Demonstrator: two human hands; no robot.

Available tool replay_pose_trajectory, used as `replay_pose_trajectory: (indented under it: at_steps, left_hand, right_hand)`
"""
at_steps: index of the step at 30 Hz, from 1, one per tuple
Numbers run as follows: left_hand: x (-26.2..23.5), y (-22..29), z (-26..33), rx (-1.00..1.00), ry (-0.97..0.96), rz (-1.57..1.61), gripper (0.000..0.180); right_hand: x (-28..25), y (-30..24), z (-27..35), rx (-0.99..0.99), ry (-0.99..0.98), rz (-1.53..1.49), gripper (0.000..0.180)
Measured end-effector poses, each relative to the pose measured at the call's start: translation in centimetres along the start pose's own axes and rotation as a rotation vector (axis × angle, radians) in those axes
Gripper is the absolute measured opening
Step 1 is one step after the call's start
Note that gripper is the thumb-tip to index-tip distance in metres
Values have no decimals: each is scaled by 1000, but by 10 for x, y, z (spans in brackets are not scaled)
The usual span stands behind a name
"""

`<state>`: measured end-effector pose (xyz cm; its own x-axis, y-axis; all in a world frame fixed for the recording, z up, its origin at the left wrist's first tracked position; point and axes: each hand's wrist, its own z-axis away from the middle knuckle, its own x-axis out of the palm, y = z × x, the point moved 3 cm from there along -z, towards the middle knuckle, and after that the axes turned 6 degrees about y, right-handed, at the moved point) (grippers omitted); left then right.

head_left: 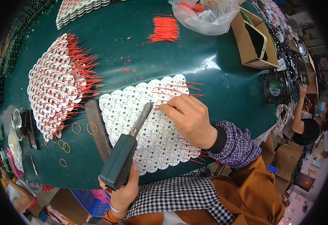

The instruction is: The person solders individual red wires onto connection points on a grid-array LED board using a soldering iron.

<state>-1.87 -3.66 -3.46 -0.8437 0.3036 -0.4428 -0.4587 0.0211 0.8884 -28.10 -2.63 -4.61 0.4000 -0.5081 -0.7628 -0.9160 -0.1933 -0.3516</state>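
Note:
My left hand [124,189] is wrapped round a dark green soldering gun [119,159], its metal tip pointing up over a panel of white round LED boards [124,108]. The tip is at or just above the panel; I cannot tell if it touches. Close to the tip, my right hand [190,118] is closed in a pinch on a thin red wire [157,107]. Several red wires [194,95] stick out from the panel's right side, partly hidden by that hand. A dark flat bar [98,129] lies along the panel's left edge.
Wired LED boards [53,86] are stacked at left, near rubber bands [64,146]. Beyond the panel lie a red wire bundle [165,29] and a plastic bag [209,17]. At right are a cardboard box [254,56] holding a phone, and a reel [274,89]. Other people sit nearby.

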Motion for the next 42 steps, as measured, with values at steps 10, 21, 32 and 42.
replay_pose_trajectory:
  at_steps: [10, 21, 32, 42]
  left_hand:
    - [6, 9, -6, -33, 90, -22, 20]
    - [1, -1, 6, -35, 91, 96, 27]
    - [-3, 9, 9, -43, -25, 88, 36]
    - [-1, 0, 14, -10, -72, -5, 36]
  right_hand:
    - [0, -1, -1, 3, -9, 32, 16]
    - [1, -1, -1, 0, 8, 30, 16]
    - [-15, -12, 12, 10, 5, 61, 18]
    - [-11, -7, 15, 30, -10, -2, 18]
